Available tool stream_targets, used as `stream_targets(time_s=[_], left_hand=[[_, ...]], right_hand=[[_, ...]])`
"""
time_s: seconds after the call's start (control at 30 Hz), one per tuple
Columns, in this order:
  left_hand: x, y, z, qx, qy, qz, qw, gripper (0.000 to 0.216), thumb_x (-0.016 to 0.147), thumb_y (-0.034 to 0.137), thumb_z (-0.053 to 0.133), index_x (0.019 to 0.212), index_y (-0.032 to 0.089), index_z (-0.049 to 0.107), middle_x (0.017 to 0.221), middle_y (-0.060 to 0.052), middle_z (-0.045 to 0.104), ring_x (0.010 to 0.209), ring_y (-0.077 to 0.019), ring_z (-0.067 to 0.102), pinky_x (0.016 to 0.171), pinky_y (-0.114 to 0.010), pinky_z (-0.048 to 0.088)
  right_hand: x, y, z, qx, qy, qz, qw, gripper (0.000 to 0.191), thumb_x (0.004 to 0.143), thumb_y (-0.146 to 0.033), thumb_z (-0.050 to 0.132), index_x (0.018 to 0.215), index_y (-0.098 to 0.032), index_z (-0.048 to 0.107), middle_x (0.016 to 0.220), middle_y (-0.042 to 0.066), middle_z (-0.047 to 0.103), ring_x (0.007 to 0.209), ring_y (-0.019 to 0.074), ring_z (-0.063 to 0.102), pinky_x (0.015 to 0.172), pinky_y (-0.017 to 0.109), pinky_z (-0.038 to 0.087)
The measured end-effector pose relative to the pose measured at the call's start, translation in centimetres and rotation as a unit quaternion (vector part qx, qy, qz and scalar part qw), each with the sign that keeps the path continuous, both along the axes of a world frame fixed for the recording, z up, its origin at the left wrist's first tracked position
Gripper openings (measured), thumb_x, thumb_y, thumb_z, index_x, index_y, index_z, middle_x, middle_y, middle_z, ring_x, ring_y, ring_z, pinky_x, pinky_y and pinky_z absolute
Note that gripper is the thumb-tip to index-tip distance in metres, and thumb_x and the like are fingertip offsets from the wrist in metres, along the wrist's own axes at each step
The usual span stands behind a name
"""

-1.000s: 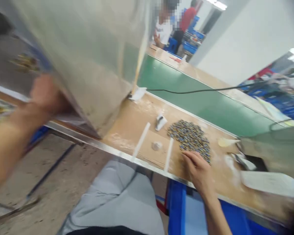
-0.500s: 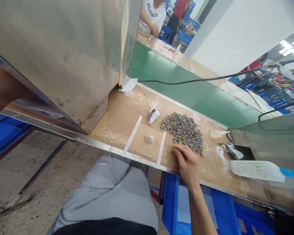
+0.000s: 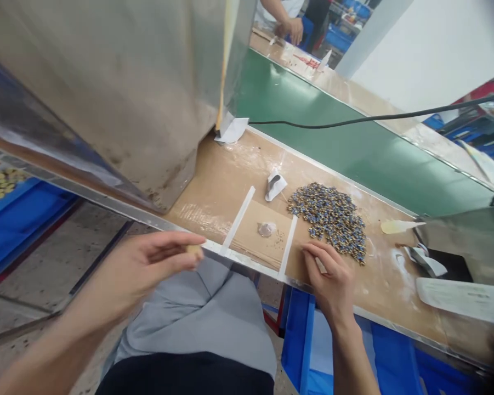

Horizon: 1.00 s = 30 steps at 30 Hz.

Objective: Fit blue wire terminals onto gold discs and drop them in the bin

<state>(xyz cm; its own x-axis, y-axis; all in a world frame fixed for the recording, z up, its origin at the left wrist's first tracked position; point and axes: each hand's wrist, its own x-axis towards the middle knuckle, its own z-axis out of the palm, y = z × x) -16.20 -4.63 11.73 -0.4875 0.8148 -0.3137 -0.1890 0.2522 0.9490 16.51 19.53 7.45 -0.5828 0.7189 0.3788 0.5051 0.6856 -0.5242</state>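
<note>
A heap of small blue and gold parts [image 3: 329,217] lies on the brown bench top [image 3: 226,181]. My right hand [image 3: 328,277] rests on the bench at the near edge of that heap, fingers curled, pinching something small I cannot make out. My left hand [image 3: 148,264] hovers in front of the bench's metal edge, thumb and fingers pinched on a small pale yellowish piece [image 3: 194,249]. Between the hands, two white tape strips [image 3: 238,220] frame a patch of bench with a small clear blob [image 3: 267,229] on it.
A big metal housing [image 3: 119,82] stands on the bench at left. A green conveyor belt [image 3: 345,148] with a black cable [image 3: 353,119] runs behind. A blue bin [image 3: 8,219] with yellow parts sits lower left. Another person's hands [image 3: 290,27] work at the far bench.
My left hand has come from behind the metal housing to the bench edge, now pinching a small pale piece. My right hand stayed at the heap's near edge, its fingers curling in.
</note>
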Motion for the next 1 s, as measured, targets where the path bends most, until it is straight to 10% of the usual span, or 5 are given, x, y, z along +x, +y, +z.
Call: stream_targets(time_s=[0.27,0.6,1.0], left_hand=[[2.5,4.2,-2.6,0.039,-0.127,-0.028,0.991,0.028,0.106,0.047,0.081,0.101,0.022,0.092,0.094,-0.004,0.083,0.077,-0.013,0.071,0.08,-0.026,0.059],[4.0,5.4,-3.9,0.064,-0.15,-0.023,0.986,0.03,0.105,0.038,0.083,0.133,0.026,0.085,0.105,-0.003,0.085,0.091,-0.0152,0.078,0.091,-0.027,0.064],[5.4,7.3,-3.9,0.125,-0.149,-0.044,0.98,0.011,0.105,0.022,0.077,0.115,0.019,0.076,0.09,-0.003,0.086,0.078,-0.0181,0.081,0.076,-0.03,0.069]], right_hand=[[-0.2,-0.3,-0.2,0.002,0.009,-0.006,1.0,0.015,0.11,-0.029,0.07,0.113,-0.029,0.085,0.124,0.004,0.083,0.115,0.0246,0.081,0.106,0.041,0.063],[-0.8,-0.8,0.3,0.006,0.046,-0.039,0.998,0.015,0.108,-0.027,0.073,0.111,-0.028,0.087,0.119,0.003,0.086,0.114,0.024,0.082,0.106,0.04,0.064],[-6.8,-2.7,3.9,-0.005,0.132,-0.024,0.991,0.014,0.106,-0.023,0.076,0.11,-0.03,0.087,0.114,0.004,0.087,0.11,0.0264,0.083,0.102,0.047,0.068]])
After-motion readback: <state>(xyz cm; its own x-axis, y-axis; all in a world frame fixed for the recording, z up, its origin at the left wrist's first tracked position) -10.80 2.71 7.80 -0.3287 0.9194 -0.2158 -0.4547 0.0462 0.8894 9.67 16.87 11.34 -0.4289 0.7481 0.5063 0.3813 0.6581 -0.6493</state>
